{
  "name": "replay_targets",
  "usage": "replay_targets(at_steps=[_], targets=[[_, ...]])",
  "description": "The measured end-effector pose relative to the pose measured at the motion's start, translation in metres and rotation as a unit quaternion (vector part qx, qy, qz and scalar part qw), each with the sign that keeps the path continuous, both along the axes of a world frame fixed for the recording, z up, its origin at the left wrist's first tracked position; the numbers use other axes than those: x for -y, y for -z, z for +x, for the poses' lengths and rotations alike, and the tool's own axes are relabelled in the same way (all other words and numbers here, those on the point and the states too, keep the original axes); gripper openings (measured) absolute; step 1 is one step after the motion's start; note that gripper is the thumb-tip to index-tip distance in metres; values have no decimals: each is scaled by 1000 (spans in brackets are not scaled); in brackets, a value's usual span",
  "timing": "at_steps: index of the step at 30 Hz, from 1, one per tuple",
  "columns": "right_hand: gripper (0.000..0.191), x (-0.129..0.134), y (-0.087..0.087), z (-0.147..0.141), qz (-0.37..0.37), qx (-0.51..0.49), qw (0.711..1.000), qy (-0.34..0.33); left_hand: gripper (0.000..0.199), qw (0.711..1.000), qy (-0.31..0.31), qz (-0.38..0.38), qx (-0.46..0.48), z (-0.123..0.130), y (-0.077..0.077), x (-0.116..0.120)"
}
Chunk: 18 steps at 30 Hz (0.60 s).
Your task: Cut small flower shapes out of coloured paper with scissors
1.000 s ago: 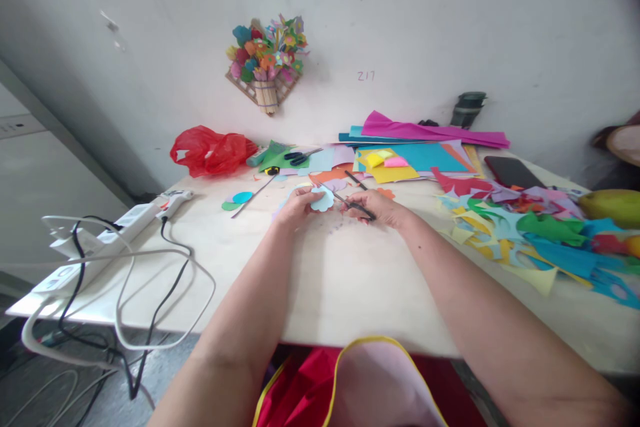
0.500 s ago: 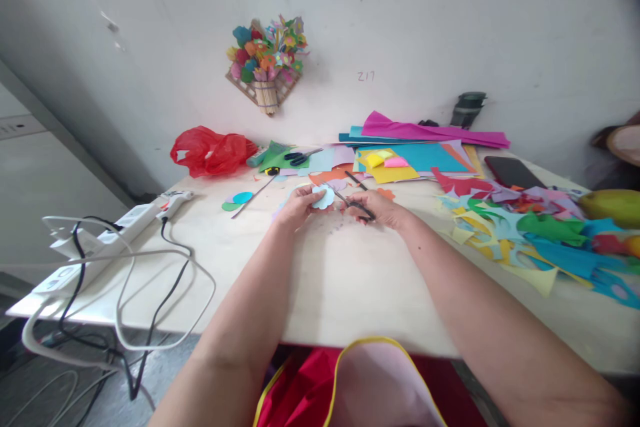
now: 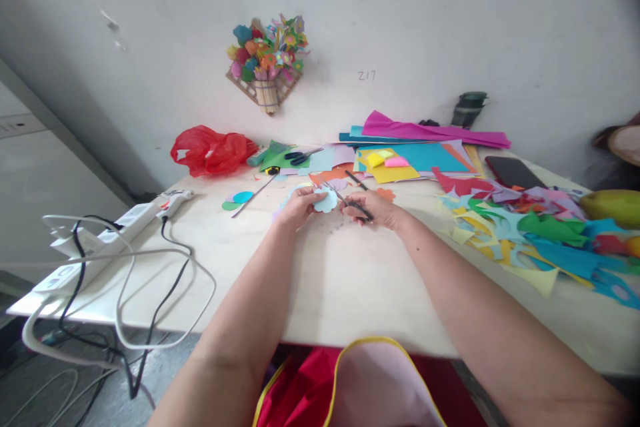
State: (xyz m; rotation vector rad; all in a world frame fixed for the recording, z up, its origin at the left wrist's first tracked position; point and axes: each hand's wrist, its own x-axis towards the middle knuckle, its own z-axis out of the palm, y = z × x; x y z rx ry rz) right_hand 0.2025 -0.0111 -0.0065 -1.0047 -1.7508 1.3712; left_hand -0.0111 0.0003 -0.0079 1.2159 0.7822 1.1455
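Note:
Between the fingers of my left hand (image 3: pixel 298 208) is a light blue paper flower (image 3: pixel 327 201) with a scalloped edge. My right hand (image 3: pixel 376 208) is wrapped round the dark handles of a pair of scissors (image 3: pixel 361 211), whose blades point up and left along the flower's upper right edge. Whether the blades touch the paper I cannot tell. Beyond the hands lie orange paper (image 3: pixel 330 177) and a black pen-like stick (image 3: pixel 355 179). An orange paper flower (image 3: pixel 386 194) rests just past my right hand.
Paper scraps (image 3: pixel 525 233) cover the table's right side, near a phone (image 3: pixel 514 172). Stacked coloured sheets (image 3: pixel 435 159), a second pair of scissors (image 3: pixel 299 158) and a red plastic bag (image 3: pixel 213 152) lie along the back. A power strip (image 3: pixel 107 237) with loose cables stands at the left.
The paper flower has shifted slightly right and down and shows more of its face. The scissors' blades now lie along its upper edge, seemingly more parted. Both arms have barely moved.

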Motion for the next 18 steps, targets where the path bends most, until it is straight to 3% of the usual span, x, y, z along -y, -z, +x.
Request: replay_targets(at_steps=[18], targets=[[30,10,-10,-5,-8,0,1000,8,30,1000,-5,-14,9,2,-1,1]])
